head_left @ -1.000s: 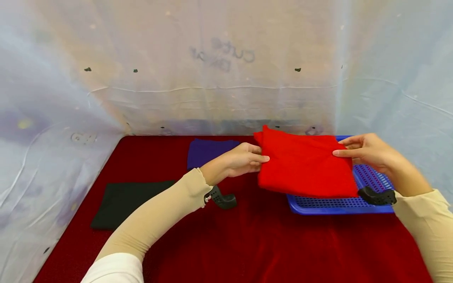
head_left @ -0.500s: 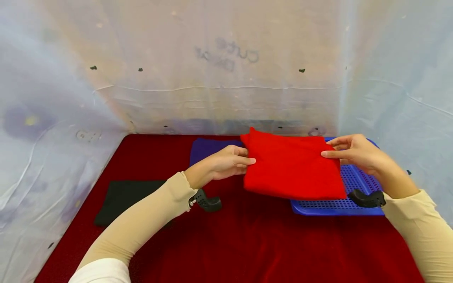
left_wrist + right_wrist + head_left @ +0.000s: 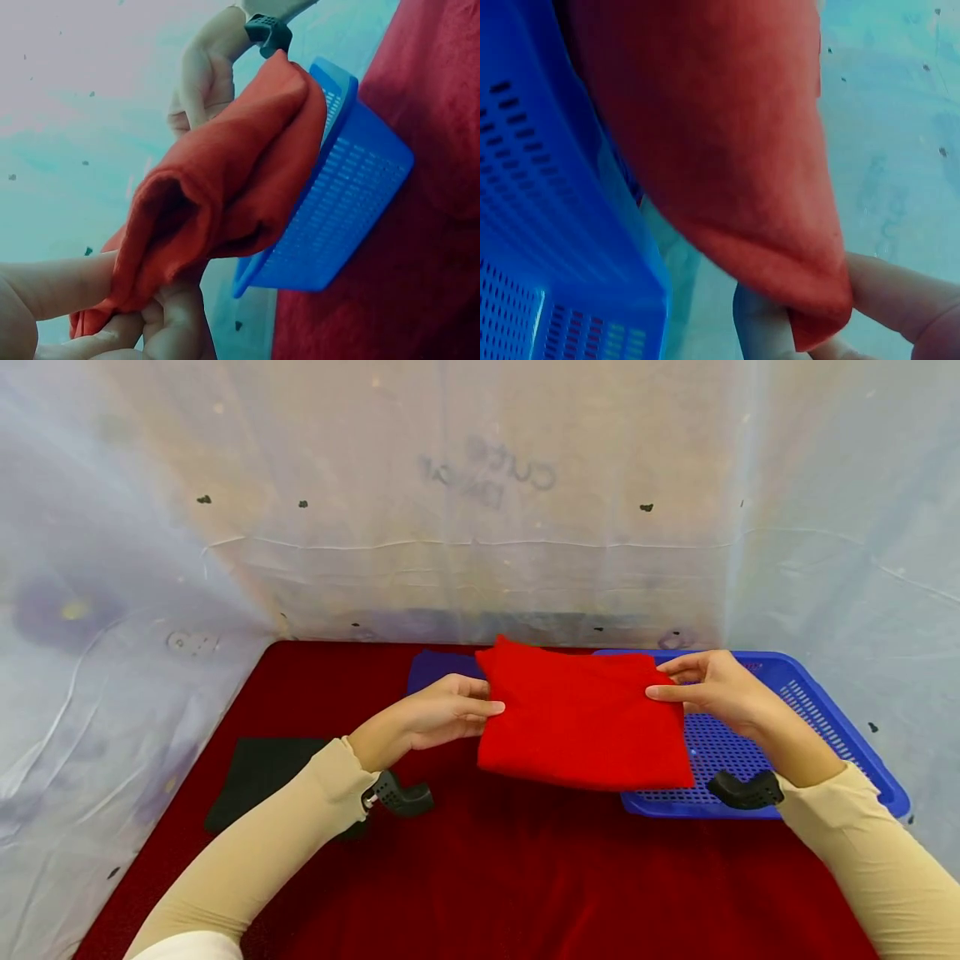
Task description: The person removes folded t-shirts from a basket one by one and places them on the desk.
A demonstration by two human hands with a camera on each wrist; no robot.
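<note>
A folded red cloth (image 3: 581,722) hangs in the air between both hands, above the left edge of a blue perforated basket (image 3: 825,718). My left hand (image 3: 450,714) pinches its left edge, thumb on top. My right hand (image 3: 697,689) pinches the right edge. In the left wrist view the red cloth (image 3: 225,187) sags in a fold with the blue basket (image 3: 337,217) behind it. The right wrist view shows the red cloth (image 3: 720,150) close up, over the blue basket's wall (image 3: 547,225).
A dark red cloth (image 3: 525,877) covers the table. A folded purple cloth (image 3: 435,667) lies at the back behind the left hand, and a folded black cloth (image 3: 262,772) lies at the left. Pale plastic sheeting (image 3: 480,502) walls in three sides.
Both hands have carried the red cloth to the left, off the basket, and more of the basket shows at the right.
</note>
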